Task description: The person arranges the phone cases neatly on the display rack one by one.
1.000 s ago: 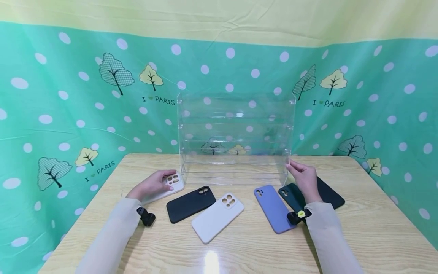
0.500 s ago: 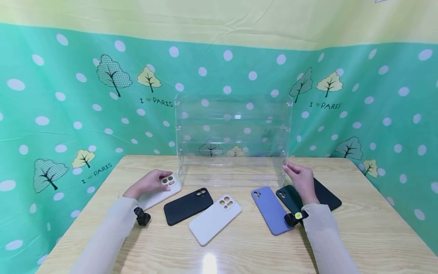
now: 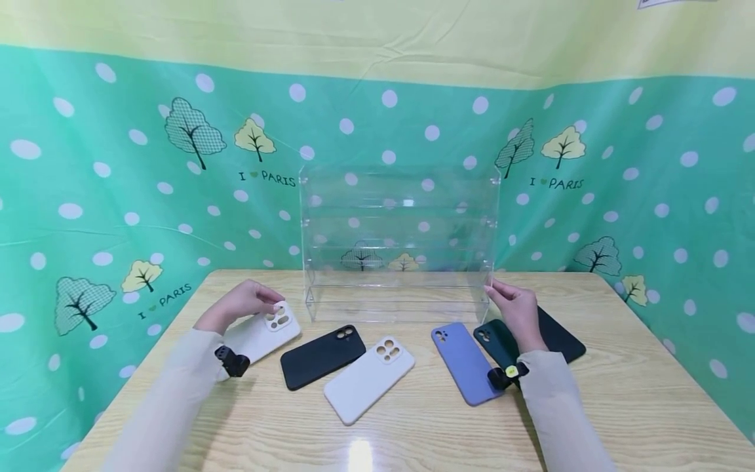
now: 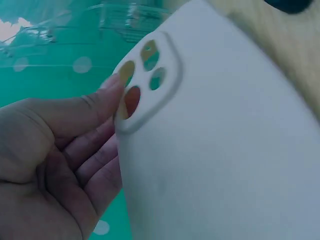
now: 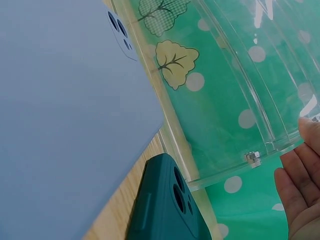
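Note:
My left hand [image 3: 242, 305] pinches a white phone case [image 3: 259, 341] by its camera-cutout end, at the left of the table. In the left wrist view, the thumb of this hand [image 4: 60, 135] presses the edge of the case [image 4: 215, 145] beside the camera holes, with the other fingers behind. The case's near end is partly hidden by the wrist. My right hand [image 3: 520, 318] grips the right side panel of a clear acrylic tiered stand [image 3: 398, 295]. In the right wrist view, fingers and thumb of the hand [image 5: 302, 180] are on the stand's edge, near a metal fastener [image 5: 252, 158].
Before the stand lie a black phone case [image 3: 321, 357], another white one [image 3: 366, 387] and a lavender one [image 3: 466, 367]. A dark green case [image 3: 495, 339] and a second black case [image 3: 560, 334] lie around the right hand. Patterned cloth [image 3: 377, 124] hangs behind the table.
My left hand has drawn back leftward with the white case, whose camera end has tilted up off the table. The right hand stays on the stand. The whole view has shifted slightly.

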Demonstrator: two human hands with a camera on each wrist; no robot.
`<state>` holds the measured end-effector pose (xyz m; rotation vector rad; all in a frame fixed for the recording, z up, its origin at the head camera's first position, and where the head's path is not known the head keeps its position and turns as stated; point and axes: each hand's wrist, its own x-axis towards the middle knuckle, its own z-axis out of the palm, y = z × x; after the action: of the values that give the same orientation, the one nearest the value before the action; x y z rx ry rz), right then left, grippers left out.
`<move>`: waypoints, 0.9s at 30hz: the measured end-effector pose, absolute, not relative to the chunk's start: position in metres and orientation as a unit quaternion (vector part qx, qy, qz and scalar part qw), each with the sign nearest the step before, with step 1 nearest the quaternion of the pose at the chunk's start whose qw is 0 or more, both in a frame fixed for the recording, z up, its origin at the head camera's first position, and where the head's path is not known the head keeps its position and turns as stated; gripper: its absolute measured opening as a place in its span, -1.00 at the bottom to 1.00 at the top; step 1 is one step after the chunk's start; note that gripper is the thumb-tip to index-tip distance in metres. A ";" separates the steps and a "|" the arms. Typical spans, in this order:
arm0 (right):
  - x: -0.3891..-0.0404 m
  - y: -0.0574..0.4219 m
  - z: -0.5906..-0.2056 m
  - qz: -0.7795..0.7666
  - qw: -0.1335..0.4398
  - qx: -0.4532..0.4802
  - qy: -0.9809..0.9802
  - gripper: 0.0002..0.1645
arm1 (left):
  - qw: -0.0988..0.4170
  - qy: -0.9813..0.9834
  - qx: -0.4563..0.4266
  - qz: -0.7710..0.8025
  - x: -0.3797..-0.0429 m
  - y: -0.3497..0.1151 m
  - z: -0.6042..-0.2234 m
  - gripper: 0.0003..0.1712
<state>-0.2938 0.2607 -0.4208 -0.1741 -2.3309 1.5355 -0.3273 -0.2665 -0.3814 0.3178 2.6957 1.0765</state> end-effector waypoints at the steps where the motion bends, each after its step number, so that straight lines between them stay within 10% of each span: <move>1: -0.294 0.261 -0.421 0.542 0.171 -0.060 -0.821 -0.44 | 0.117 0.910 0.102 0.384 -0.327 -0.268 -0.380 -0.68; 27: -0.293 0.262 -0.421 0.535 0.164 -0.061 -0.826 -0.40 | 0.168 0.895 0.134 0.390 -0.307 -0.290 -0.407 -0.51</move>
<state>-0.2934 0.2619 -0.4213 -0.1752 -2.3552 1.5263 -0.3074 -0.2903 -0.4070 0.3810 2.5473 1.1091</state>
